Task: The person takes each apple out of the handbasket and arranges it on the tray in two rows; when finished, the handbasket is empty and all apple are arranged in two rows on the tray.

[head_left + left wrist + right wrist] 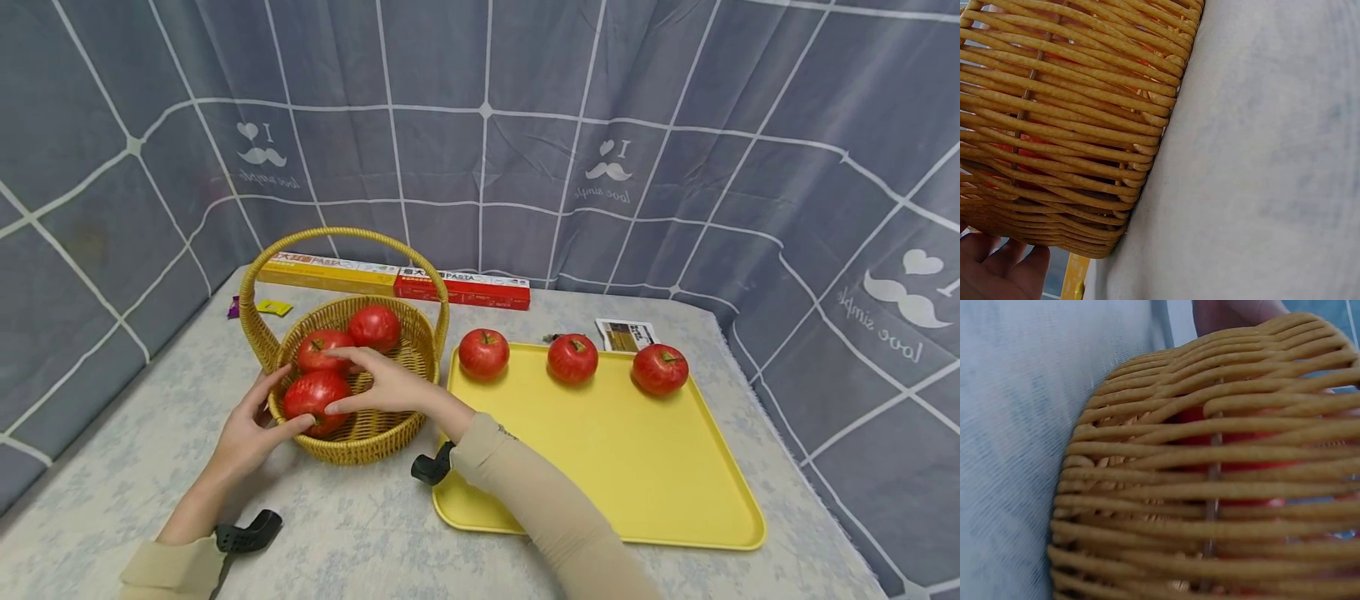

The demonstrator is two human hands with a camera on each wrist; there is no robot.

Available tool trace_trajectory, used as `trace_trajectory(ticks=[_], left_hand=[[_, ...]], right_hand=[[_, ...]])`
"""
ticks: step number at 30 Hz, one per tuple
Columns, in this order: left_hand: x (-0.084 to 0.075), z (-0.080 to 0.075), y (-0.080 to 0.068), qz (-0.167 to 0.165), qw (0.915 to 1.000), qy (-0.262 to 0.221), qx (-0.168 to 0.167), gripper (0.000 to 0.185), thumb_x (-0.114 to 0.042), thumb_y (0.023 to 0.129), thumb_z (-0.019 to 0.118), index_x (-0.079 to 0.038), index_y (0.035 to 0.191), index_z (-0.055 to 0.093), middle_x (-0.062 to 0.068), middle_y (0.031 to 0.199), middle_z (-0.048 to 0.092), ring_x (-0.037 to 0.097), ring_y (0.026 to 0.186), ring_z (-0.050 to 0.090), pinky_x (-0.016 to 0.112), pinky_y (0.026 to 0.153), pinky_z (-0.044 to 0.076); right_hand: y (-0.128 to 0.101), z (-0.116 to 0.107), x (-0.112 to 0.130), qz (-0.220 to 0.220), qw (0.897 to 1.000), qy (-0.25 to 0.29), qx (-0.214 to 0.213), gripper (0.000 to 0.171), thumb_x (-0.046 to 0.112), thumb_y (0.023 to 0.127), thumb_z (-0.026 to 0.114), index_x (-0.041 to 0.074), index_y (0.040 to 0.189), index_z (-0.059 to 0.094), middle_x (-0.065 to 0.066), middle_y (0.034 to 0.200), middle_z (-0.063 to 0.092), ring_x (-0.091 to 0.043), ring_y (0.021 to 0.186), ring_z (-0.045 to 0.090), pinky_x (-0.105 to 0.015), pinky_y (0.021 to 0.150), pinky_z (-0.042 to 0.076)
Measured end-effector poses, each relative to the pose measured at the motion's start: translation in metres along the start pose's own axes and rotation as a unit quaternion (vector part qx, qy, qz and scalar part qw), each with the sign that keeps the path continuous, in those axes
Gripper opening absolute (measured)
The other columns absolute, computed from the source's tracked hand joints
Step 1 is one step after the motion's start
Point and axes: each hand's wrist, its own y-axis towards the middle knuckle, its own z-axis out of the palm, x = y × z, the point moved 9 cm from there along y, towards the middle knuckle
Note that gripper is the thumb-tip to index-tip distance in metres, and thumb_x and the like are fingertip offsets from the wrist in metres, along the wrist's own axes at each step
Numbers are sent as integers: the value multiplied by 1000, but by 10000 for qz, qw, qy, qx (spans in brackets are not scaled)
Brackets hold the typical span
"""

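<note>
In the head view a wicker basket (352,450) with a tall arched handle stands at the left, holding three red apples. My left hand (251,429) is at its left rim, with fingers along the outside and the thumb over the rim by the front apple (309,392). The left wrist view shows the fingertips (1032,269) against the woven wall. Over the basket, my right hand (393,387) spreads its fingers: the thumb touches the front apple and a finger lies on the apple behind it (318,346). Another apple (374,327) sits farther back.
Right of the basket lies a yellow tray (615,467), under my right forearm. Three apples, including the middle apple (572,359), line its far edge. Behind stand a yellow pasta box (330,275) and a red box (465,290). Small yellow (274,307) and purple packets lie left.
</note>
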Motion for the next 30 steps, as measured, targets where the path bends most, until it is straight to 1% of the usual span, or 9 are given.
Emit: trace_trajectory(ticks=[5, 9, 13, 15, 18, 20, 22, 26, 30], left_hand=[[0, 0, 0, -37, 10000, 14, 7, 79, -19, 87, 69, -12, 150, 22, 20, 155, -4, 49, 133, 22, 5, 83, 33], [1, -1, 1, -22, 10000, 10, -1, 79, -18, 86, 69, -11, 150, 23, 21, 154, -4, 49, 134, 19, 8, 86, 34], [0, -1, 1, 21, 10000, 19, -20, 79, -17, 86, 69, -11, 150, 24, 21, 154, -4, 47, 136, 16, 18, 96, 34], [-2, -1, 0, 65, 10000, 15, -33, 79, -17, 86, 69, -10, 150, 24, 21, 154, -3, 46, 136, 14, 33, 103, 32], [-4, -1, -2, 179, 9998, -28, -57, 78, -15, 86, 69, -9, 149, 25, 22, 154, -3, 46, 136, 13, 15, 99, 30], [-5, -1, -2, 248, 9996, -97, -69, 78, -14, 86, 69, -8, 149, 25, 22, 154, -3, 47, 136, 13, 9, 96, 29], [-5, -1, -2, 294, 9994, -141, -75, 78, -13, 85, 70, -7, 149, 25, 22, 154, -4, 47, 136, 13, -1, 83, 26], [-4, -2, -2, 290, 9994, -184, -60, 79, -12, 86, 69, -7, 149, 23, 21, 154, -5, 47, 135, 14, -2, 83, 26], [-3, -1, -1, 267, 9995, -151, -45, 79, -13, 86, 69, -8, 150, 22, 21, 154, -6, 48, 135, 13, -2, 83, 25]], right_hand=[[11, 12, 3, -244, 9977, -592, 199, 73, 34, 80, 75, 22, 143, 40, 1, 141, 39, -8, 128, 35, -24, 100, 34], [15, 16, 3, -165, 9951, -942, 256, 68, 34, 80, 75, 22, 140, 45, -4, 140, 38, -10, 126, 36, -25, 99, 35], [12, 13, 2, 11, 9937, -1110, 148, 63, 37, 79, 75, 23, 135, 50, -3, 136, 43, -11, 122, 40, -26, 96, 38], [8, 9, 0, 98, 9929, -1185, 77, 60, 39, 80, 73, 26, 134, 50, -3, 133, 45, -11, 118, 43, -27, 93, 41], [-4, -3, 0, 163, 9907, -1348, -113, 57, 42, 83, 68, 29, 135, 50, -3, 131, 45, -12, 115, 46, -30, 92, 42], [-14, -15, 1, 77, 9915, -1252, -343, 54, 42, 86, 65, 29, 136, 49, -3, 133, 45, -13, 116, 46, -32, 92, 43], [-26, -29, 3, 3, 9929, -1024, -610, 53, 42, 88, 62, 29, 138, 47, -2, 135, 44, -13, 118, 44, -33, 94, 42], [-53, -57, 6, -264, 9948, -46, -981, 51, 34, 93, 58, 26, 141, 42, -1, 137, 42, -12, 116, 47, -32, 91, 44], [-82, -77, 4, -434, 9919, 592, -1038, 49, 26, 96, 54, 20, 142, 39, -3, 135, 45, -14, 111, 52, -31, 87, 47]])
